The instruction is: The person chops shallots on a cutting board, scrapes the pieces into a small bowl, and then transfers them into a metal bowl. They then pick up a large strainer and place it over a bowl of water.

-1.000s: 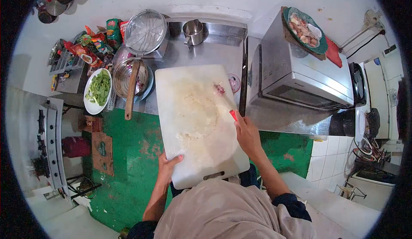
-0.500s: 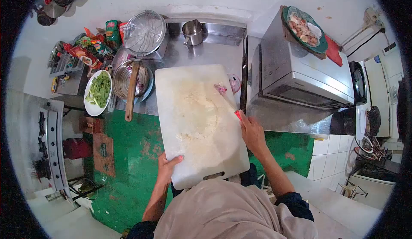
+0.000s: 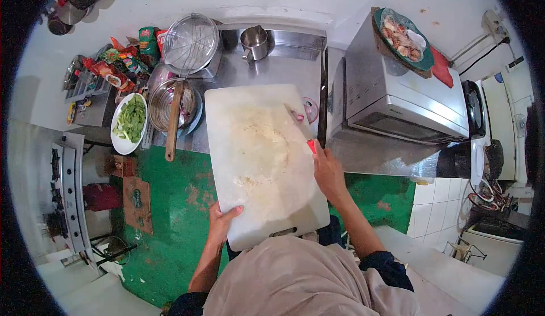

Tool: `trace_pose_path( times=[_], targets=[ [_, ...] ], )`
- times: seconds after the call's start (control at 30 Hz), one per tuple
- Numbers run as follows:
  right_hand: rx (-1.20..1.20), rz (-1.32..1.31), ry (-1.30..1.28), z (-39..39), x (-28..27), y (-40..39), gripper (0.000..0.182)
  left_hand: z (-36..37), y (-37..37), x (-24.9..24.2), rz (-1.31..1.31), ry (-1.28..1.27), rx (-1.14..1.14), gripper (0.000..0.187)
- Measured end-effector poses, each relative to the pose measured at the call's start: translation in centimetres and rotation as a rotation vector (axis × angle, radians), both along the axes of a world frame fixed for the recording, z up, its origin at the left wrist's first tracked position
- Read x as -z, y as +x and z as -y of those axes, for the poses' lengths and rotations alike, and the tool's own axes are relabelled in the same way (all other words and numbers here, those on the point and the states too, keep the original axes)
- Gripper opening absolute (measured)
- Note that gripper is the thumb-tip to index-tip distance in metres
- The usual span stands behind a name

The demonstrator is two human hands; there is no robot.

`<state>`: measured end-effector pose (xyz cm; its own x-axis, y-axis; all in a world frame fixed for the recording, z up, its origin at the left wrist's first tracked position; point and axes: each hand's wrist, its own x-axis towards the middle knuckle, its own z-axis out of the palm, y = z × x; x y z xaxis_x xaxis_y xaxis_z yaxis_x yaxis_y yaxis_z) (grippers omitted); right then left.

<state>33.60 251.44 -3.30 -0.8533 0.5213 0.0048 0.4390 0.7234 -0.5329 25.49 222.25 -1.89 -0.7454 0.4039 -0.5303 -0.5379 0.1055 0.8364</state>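
Observation:
A large white cutting board, stained and wet in the middle, extends from my body over the counter's edge. My left hand grips its lower left edge, thumb on top. In my right hand is a knife with a red handle, its blade angled toward the board's far right corner. Beside the blade, at that edge, are chopped red onion pieces. Just beyond the edge a small round bowl shows in part; the board hides the rest.
Left of the board are a pot, a wooden-handled strainer and a white dish of cut greens. A metal mug stands at the back. A microwave oven on the right carries a green plate of food.
My right hand has shifted slightly left and the knife blade has turned. The onion pieces sit closer to the board's right edge, with fewer showing. My left hand has stayed put.

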Motion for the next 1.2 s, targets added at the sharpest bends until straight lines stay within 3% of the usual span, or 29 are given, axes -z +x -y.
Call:
trace_pose_path(
  times=[0.23, 0.43, 0.53, 0.73, 1.2],
  targets=[
    [-0.112, 0.001, -0.05, 1.0, -1.1, 2.1, 0.042, -0.2, -0.1, -0.1, 0.004, 0.008, -0.033, 0.042],
    [-0.061, 0.041, -0.028, -0.1, -0.6, 2.2, 0.041, 0.2, 0.0, 0.5, 0.008, -0.021, -0.024, 0.04],
    [-0.076, 0.033, 0.119, -1.2, 1.0, 2.1, 0.041, 0.1, 0.0, 0.5, 0.009, -0.027, -0.021, 0.04],
    [-0.142, -0.109, 0.101, -1.2, 0.6, 3.8, 0.042, 0.0, 0.1, 0.5, -0.027, -0.04, -0.017, 0.042],
    [-0.12, -0.121, 0.214, -4.5, 2.2, 4.6, 0.038, -0.8, 0.8, -0.4, -0.036, -0.023, -0.048, 0.04]
  ],
)
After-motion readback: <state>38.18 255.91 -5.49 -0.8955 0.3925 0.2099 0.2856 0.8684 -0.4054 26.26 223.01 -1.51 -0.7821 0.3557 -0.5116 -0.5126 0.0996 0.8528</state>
